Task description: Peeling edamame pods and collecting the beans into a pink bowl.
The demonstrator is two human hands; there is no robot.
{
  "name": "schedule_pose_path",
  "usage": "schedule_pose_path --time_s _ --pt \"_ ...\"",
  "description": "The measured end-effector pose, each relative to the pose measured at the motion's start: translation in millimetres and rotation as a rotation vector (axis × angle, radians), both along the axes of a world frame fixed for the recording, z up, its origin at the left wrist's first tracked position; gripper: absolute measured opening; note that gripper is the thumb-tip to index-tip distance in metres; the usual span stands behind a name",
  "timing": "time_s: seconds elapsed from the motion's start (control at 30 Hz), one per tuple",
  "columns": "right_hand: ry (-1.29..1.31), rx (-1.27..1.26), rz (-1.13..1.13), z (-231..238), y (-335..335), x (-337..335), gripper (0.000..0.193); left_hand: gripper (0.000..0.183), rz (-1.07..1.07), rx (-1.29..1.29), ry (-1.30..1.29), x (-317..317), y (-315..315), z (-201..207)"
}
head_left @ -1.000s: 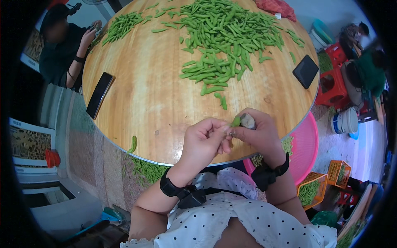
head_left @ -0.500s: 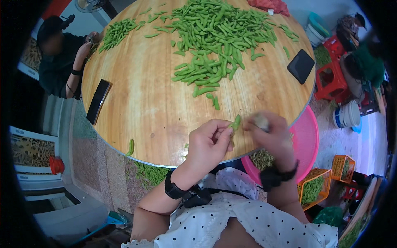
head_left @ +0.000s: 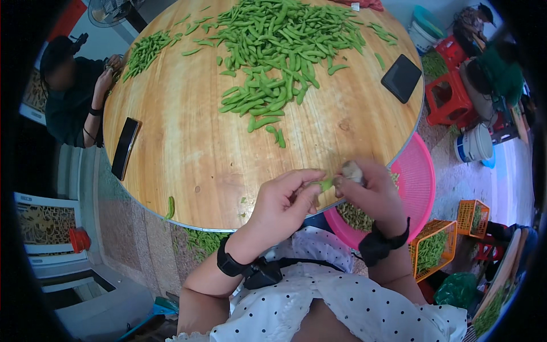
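Note:
My left hand [head_left: 286, 200] pinches a green edamame pod [head_left: 326, 184] between thumb and fingers, just above the near edge of the round wooden table [head_left: 188, 142]. At the pod's right end, my right hand [head_left: 373, 191] has its thumb and finger closed together. A pale wrap [head_left: 352, 171] covers one of its fingers. Farther up the table lies a big heap of edamame pods [head_left: 285, 40], its narrow tail reaching toward me. Below my right hand, partly hidden by it, is a pink basket [head_left: 419, 171] with small greenish pieces [head_left: 354, 216] inside.
A dark phone [head_left: 125, 149] lies at the table's left, a black tablet-like object [head_left: 401, 78] at its right. One pod [head_left: 170, 208] rests by the near left edge. Across the left side a co-worker [head_left: 71, 97] handles a smaller pod pile [head_left: 147, 54]. Orange crates [head_left: 436, 248] and red stools [head_left: 448, 98] stand at right.
My right hand has come down and left to the pod's end. My left hand has tilted the pod sideways. The whole view has shifted slightly.

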State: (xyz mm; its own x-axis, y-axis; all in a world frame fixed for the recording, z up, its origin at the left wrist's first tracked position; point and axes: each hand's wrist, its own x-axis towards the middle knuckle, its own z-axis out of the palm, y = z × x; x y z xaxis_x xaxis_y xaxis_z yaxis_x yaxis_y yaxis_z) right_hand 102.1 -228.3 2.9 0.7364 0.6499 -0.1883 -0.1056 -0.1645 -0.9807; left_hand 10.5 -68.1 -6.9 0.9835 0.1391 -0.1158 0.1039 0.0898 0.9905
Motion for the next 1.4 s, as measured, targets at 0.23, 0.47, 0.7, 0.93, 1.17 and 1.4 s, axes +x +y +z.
schedule_pose_path --time_s 0.23,0.47,0.7,0.93,1.17,1.4 --pt "0.359 0.151 0.171 -1.7 5.2 5.8 0.019 0.018 0.049 0.100 -0.002 -4.5 10.0 -1.1" --pt "0.349 0.157 0.327 -2.0 19.6 0.3 0.026 0.019 0.014 -0.016 -0.066 -8.4 16.0 -5.1" --pt "0.337 0.132 0.318 -3.3 33.3 -2.8 0.028 0.013 -0.054 0.200 -0.122 -11.8 28.1 -5.2" --pt "0.239 0.114 0.248 -2.2 44.0 -10.5 0.025 0.014 0.072 0.492 -0.273 -11.7 30.4 -7.2" --pt "-0.240 0.051 0.325 -7.4 46.1 -7.1 0.018 0.013 0.109 -0.159 -0.100 -14.6 25.7 -16.7" --pt "-0.360 -0.062 0.273 3.1 44.2 -6.0 0.017 0.014 0.145 -0.444 0.118 -12.6 27.6 -9.6"
